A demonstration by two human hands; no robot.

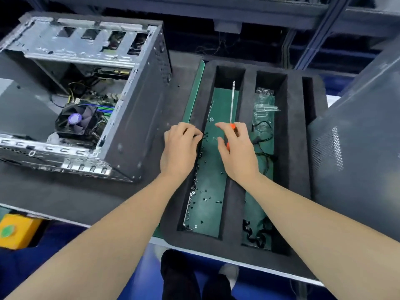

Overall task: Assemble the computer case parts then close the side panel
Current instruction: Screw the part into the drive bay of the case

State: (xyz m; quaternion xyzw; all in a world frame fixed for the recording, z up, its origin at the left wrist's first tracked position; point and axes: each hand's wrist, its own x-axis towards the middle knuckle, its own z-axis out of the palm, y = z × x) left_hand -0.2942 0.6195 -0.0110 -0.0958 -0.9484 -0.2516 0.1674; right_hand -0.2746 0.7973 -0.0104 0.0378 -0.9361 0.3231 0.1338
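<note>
The open computer case point(134, 118) lies on its side at the left, its fan point(74, 121) and boards showing. A black foam tray point(236, 148) with green-floored slots sits at the centre. My right hand point(237, 150) grips the orange handle of a long screwdriver point(232, 100), whose shaft points away over the left slot. My left hand point(180, 148) rests on the tray's left wall with fingers curled at the slot's edge, by small black screws point(204, 191); whether it pinches one is hidden. The grey side panel point(357, 148) leans at the right.
Clear plastic packaging point(264, 105) and black cables point(263, 144) lie in the tray's middle slot. A yellow box with a green button point(13, 231) sits at the bench's lower left edge. The person's legs and shoes show below the bench edge.
</note>
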